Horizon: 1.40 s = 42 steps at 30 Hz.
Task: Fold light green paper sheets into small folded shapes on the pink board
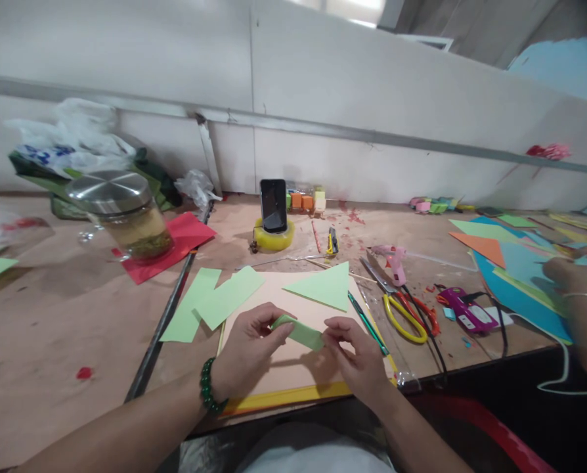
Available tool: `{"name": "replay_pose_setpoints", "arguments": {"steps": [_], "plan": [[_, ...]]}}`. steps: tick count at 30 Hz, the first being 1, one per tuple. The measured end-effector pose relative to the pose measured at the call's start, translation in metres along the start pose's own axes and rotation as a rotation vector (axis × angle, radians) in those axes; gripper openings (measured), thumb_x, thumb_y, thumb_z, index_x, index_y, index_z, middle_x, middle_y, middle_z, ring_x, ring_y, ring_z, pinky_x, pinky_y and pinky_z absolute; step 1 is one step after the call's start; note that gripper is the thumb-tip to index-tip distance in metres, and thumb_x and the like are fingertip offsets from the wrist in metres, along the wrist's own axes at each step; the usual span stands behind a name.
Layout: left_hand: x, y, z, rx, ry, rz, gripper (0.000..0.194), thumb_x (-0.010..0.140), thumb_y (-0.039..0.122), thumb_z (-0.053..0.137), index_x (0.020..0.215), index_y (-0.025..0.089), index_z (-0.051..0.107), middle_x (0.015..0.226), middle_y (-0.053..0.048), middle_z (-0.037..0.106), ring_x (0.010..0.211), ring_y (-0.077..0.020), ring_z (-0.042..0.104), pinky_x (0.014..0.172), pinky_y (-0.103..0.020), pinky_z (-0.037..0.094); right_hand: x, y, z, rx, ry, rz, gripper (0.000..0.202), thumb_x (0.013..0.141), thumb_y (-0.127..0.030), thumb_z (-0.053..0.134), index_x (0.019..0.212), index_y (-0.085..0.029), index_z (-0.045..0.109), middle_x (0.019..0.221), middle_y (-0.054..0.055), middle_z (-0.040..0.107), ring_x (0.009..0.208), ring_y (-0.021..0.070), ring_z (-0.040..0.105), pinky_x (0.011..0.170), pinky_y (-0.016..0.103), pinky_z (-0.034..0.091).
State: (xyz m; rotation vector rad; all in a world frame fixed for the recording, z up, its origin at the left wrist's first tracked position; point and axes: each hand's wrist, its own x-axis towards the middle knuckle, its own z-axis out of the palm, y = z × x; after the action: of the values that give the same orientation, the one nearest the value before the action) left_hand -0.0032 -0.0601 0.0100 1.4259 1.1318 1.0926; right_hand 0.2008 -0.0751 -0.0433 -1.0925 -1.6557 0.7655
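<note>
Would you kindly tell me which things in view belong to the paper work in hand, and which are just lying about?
Likely in use:
green strip, held by the left hand and right hand
green triangle
peach sheet beneath

Likely just lying about:
lidded glass mug
phone on the yellow roll
white plastic bag

A pale panelled wall stands behind the worktable. A grey metal rail spans the wall; a short strut extends downward from it. A dark strip divides the worktable. A bright area shows above the wall.
</note>
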Motion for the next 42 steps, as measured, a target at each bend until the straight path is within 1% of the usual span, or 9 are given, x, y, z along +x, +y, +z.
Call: {"name": "replay_pose_setpoints", "arguments": {"steps": [5,12,16,20,26,32,35,38,42], "plan": [[0.0,0.004,-0.001,0.094,-0.014,-0.035,0.031,0.074,0.043,0.059,0.058,0.016,0.056,0.056,0.001,0.052,0.056,-0.0121,0.045,0.054,-0.023,0.038,0.002,-0.003,-0.007,-0.054,-0.032,-0.063,0.015,0.09,-0.023,0.055,0.104,-0.022,0.061,0.078,0.004,0.066,0.069,0.0152,0.066,0.058,0.022,0.058],[0.007,0.004,-0.007,0.209,-0.182,-0.136,0.039,0.073,0.046,0.05,0.049,0.021,0.033,0.049,0.006,0.028,0.051,-0.0097,0.029,0.05,-0.023,0.025,0.01,-0.008,-0.017,0.054,-0.175,0.172,0.02,0.091,-0.032,0.053,0.106,-0.02,0.059,0.072,0.0,0.057,0.067,0.0136,0.057,0.055,0.021,0.049],[0.011,-0.001,-0.009,0.388,-0.239,-0.162,0.033,0.07,0.04,0.046,0.048,0.021,0.028,0.05,0.006,0.023,0.05,-0.0103,0.027,0.05,-0.025,0.021,0.013,-0.008,-0.015,0.039,-0.23,0.192,0.017,0.09,-0.028,0.052,0.104,-0.019,0.056,0.066,-0.004,0.05,0.056,0.0102,0.046,0.049,0.019,0.039],[0.011,-0.001,-0.011,0.709,-0.264,-0.143,0.027,0.072,0.029,0.043,0.049,0.021,0.032,0.05,0.004,0.032,0.053,-0.0137,0.037,0.054,-0.027,0.023,0.014,-0.007,-0.011,-0.147,-0.282,0.088,0.014,0.088,-0.02,0.049,0.101,-0.02,0.053,0.062,-0.006,0.048,0.051,0.0109,0.043,0.049,0.021,0.036],[0.009,0.005,-0.007,1.117,-0.372,-0.055,0.03,0.081,0.019,0.041,0.054,0.019,0.053,0.064,-0.006,0.063,0.065,-0.0195,0.055,0.062,-0.03,0.03,0.014,-0.004,-0.004,-0.439,-0.285,-0.124,0.023,0.085,-0.008,0.041,0.101,-0.021,0.053,0.071,0.002,0.061,0.063,0.0171,0.057,0.059,0.027,0.045],[0.006,0.002,-0.007,1.276,-0.395,0.01,0.027,0.087,0.02,0.044,0.068,0.017,0.062,0.069,-0.008,0.066,0.07,-0.0242,0.06,0.07,-0.036,0.036,0.015,-0.005,0.0,-0.603,-0.319,-0.225,0.024,0.085,-0.006,0.04,0.099,-0.018,0.056,0.082,0.009,0.066,0.076,0.0223,0.063,0.066,0.031,0.049],[0.004,-0.003,-0.009,1.251,-0.336,0.145,0.016,0.088,0.019,0.048,0.094,0.016,0.062,0.085,-0.008,0.065,0.08,-0.025,0.059,0.074,-0.037,0.038,0.015,-0.005,-0.001,-0.65,-0.334,-0.262,0.025,0.085,-0.005,0.04,0.098,-0.018,0.057,0.083,0.008,0.066,0.076,0.0207,0.062,0.066,0.029,0.048],[0.002,-0.007,-0.011,1.279,-0.425,0.428,0.032,0.09,0.012,0.047,0.121,0.022,0.053,0.102,-0.008,0.062,0.089,-0.0246,0.057,0.077,-0.036,0.038,0.015,-0.004,-0.001,-0.725,-0.341,-0.314,0.026,0.084,-0.004,0.042,0.099,-0.018,0.058,0.079,0.005,0.063,0.073,0.0187,0.059,0.062,0.026,0.045],[0.001,-0.012,-0.015,1.365,-0.476,0.624,0.029,0.09,0.01,0.048,0.117,0.02,0.054,0.095,-0.008,0.062,0.082,-0.0231,0.056,0.076,-0.038,0.038,0.016,-0.002,0.0,-0.765,-0.321,-0.354,0.019,0.084,-0.005,0.045,0.086,-0.019,0.057,0.075,0.005,0.06,0.072,0.02,0.056,0.061,0.028,0.043]]}}
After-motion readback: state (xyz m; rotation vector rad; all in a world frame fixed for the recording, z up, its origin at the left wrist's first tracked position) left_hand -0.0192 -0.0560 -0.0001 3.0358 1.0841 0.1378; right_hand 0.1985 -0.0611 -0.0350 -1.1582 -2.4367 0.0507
